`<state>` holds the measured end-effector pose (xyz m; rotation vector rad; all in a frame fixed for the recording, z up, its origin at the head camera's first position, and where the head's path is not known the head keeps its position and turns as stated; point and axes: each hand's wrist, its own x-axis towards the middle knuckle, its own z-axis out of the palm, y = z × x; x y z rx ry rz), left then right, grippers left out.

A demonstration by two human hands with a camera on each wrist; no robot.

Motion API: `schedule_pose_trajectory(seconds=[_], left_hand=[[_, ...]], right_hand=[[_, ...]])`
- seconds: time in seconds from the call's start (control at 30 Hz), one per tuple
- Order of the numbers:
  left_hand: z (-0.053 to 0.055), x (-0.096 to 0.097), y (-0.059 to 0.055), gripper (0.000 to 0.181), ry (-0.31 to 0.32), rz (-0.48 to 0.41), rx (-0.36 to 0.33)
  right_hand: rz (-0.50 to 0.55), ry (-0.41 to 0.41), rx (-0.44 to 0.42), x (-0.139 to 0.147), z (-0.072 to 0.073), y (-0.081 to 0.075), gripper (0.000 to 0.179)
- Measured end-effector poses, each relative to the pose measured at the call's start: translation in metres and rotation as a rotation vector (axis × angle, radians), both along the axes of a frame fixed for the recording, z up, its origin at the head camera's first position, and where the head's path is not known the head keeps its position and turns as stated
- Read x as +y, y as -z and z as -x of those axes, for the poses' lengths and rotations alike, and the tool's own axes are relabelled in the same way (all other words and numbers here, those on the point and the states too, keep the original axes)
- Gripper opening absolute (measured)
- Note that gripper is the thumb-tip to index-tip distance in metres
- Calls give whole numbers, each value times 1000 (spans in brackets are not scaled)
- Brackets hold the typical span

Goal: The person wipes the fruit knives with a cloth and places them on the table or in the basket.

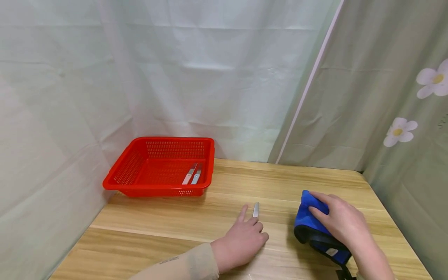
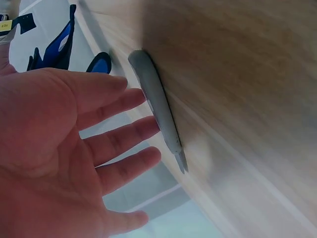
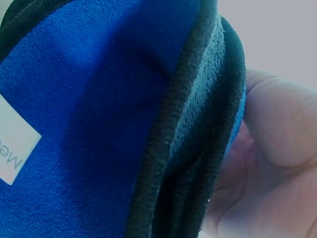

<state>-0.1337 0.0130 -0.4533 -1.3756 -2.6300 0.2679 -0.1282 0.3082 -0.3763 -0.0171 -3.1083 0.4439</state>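
My left hand [image 1: 241, 243] is low over the table, its fingers spread and mostly straight. A small knife [image 1: 256, 210] lies by it, the silver blade pointing away beyond the fingers; in the head view the hand covers the handle. The left wrist view shows the knife's grey handle [image 2: 157, 99] right at the fingertips, with the thumb tip close beside it. On the right, my right hand [image 1: 344, 217] grips a folded blue cloth [image 1: 308, 214] with black edging. A white label [image 3: 15, 141] shows on the cloth in the right wrist view.
A red plastic basket [image 1: 157, 190] stands at the back left of the wooden table [image 1: 168, 221]. Inside it, at the right, lie a pink-handled knife [image 1: 188, 178] and a light-blue-handled knife [image 1: 196, 177]. A pale curtain [image 1: 217, 85] hangs behind the table.
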Motion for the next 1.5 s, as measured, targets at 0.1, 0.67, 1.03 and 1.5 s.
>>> schedule_pose_trajectory(seconds=[0.1,0.67,1.03,1.5], left_hand=[[0,-3,1,13,-5,-11,28],[11,-19,0,27,-138,-69,53],[24,-13,5,53,-332,-43,7],[32,-8,7,57,-398,9,-89]], right_hand=[[3,-9,5,-5,1,0,64],[10,-52,64,-23,3,2,59],[20,-86,111,-31,6,5,54],[29,-110,130,-39,8,9,52]])
